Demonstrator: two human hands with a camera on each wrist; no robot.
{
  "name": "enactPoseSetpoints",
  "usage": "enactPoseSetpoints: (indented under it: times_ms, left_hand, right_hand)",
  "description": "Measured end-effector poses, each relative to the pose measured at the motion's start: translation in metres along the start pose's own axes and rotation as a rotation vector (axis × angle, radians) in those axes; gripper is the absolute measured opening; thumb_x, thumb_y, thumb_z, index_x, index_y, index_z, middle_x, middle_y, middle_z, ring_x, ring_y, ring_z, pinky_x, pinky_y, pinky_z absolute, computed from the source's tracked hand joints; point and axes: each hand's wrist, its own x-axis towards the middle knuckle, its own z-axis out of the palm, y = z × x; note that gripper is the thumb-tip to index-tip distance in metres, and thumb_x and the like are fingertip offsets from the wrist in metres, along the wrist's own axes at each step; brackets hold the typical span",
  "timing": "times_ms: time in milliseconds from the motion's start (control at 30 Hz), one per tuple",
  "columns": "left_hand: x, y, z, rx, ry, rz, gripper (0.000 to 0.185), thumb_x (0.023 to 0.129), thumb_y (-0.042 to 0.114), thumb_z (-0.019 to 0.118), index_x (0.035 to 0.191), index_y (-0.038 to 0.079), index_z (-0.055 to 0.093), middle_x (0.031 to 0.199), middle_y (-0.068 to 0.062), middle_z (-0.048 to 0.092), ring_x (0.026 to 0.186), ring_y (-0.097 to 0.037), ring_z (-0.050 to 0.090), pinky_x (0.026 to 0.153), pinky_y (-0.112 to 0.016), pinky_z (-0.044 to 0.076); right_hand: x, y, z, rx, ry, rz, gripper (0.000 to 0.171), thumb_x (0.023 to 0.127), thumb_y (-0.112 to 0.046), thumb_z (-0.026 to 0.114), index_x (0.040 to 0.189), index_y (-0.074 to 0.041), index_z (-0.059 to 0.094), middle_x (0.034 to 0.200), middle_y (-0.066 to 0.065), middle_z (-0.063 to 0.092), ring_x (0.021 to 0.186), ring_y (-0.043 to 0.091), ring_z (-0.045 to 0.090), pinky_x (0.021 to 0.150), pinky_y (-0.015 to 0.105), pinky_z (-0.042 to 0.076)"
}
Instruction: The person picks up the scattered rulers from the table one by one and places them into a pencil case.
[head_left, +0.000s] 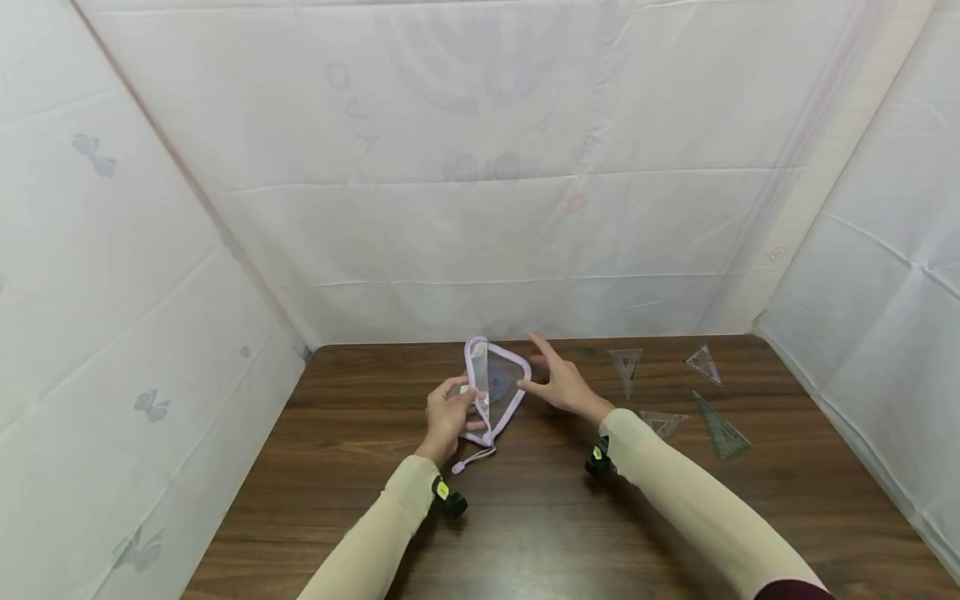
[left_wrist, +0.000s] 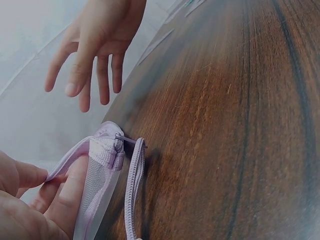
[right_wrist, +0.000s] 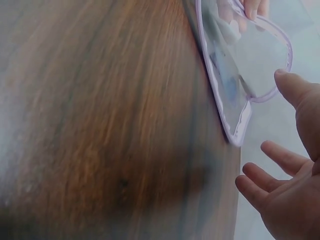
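Note:
A clear zip pouch with a lilac zipper border stands open over the table, its mouth spread apart. My left hand pinches one edge of the pouch between thumb and fingers, as the left wrist view shows at the lilac trim. From the zipper end hangs a lilac pull strap. A bluish piece shows inside the pouch. My right hand is beside the pouch's right edge, fingers spread and thumb apart, holding nothing; its thumb tip is close to the lilac border.
Right of my right hand lie several clear set squares: an upper one, a small one, a larger one and one near my right sleeve. White cloth walls enclose the wooden table at the back and sides.

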Motion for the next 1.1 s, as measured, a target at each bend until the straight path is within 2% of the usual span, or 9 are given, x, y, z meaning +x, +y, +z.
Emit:
enactPoseSetpoints:
  times_ms: [133,300,433,533,733,900,1100]
  left_hand:
    - [0.001,0.0,0.0,0.012,-0.005,-0.009,0.031,0.099,-0.004,0.061,0.13,-0.009,0.057,0.11,-0.033,0.071,0.085,-0.039,0.074,0.058,-0.048,0.065]
    - [-0.001,0.001,0.001,0.002,0.004,0.005,0.029,0.099,-0.003,0.061,0.128,-0.006,0.059,0.104,-0.028,0.074,0.078,-0.031,0.075,0.054,-0.042,0.065]
    - [-0.012,0.013,0.004,0.011,0.0,-0.001,0.03,0.099,-0.004,0.06,0.129,-0.008,0.058,0.106,-0.031,0.072,0.083,-0.037,0.074,0.057,-0.044,0.065]
    - [-0.013,0.018,0.005,0.025,-0.007,-0.016,0.031,0.099,-0.006,0.059,0.13,-0.01,0.057,0.109,-0.033,0.07,0.088,-0.041,0.074,0.061,-0.047,0.065]
    - [0.0,0.002,0.0,0.016,-0.006,-0.016,0.032,0.1,-0.002,0.06,0.131,-0.006,0.058,0.11,-0.031,0.071,0.085,-0.036,0.075,0.06,-0.047,0.065]
    - [0.0,0.0,0.001,0.008,0.007,-0.01,0.031,0.1,0.0,0.062,0.13,-0.002,0.06,0.108,-0.028,0.073,0.081,-0.031,0.075,0.055,-0.041,0.065]
    - [-0.001,0.0,0.002,0.018,0.022,-0.012,0.028,0.099,0.0,0.062,0.127,0.0,0.063,0.104,-0.024,0.075,0.076,-0.025,0.074,0.055,-0.04,0.065]
  right_hand:
    - [-0.004,0.004,-0.003,0.003,-0.006,0.015,0.095,0.093,-0.032,0.078,0.165,-0.022,0.017,0.147,0.023,0.054,0.137,0.042,0.049,0.112,0.065,0.042]
    - [-0.007,0.009,-0.007,-0.001,0.006,0.014,0.094,0.094,-0.027,0.078,0.164,-0.02,0.017,0.146,0.023,0.055,0.137,0.045,0.048,0.112,0.066,0.04]
    - [-0.011,0.014,-0.012,-0.014,0.006,0.018,0.094,0.094,-0.03,0.078,0.164,-0.019,0.017,0.146,0.023,0.055,0.136,0.045,0.048,0.112,0.067,0.041]
    - [-0.015,0.017,-0.017,-0.023,-0.002,0.024,0.095,0.094,-0.033,0.078,0.165,-0.02,0.016,0.147,0.023,0.055,0.137,0.045,0.048,0.111,0.067,0.041]
    - [-0.022,0.024,-0.026,-0.037,-0.002,0.014,0.096,0.094,-0.035,0.077,0.165,-0.021,0.014,0.148,0.025,0.053,0.137,0.047,0.047,0.11,0.068,0.041]
    - [-0.031,0.031,-0.034,-0.042,0.003,0.018,0.097,0.094,-0.035,0.078,0.165,-0.026,0.014,0.149,0.024,0.053,0.138,0.045,0.047,0.11,0.068,0.041]
    - [-0.043,0.042,-0.048,-0.066,0.001,0.001,0.097,0.094,-0.037,0.076,0.166,-0.026,0.011,0.152,0.024,0.049,0.138,0.045,0.046,0.108,0.07,0.042]
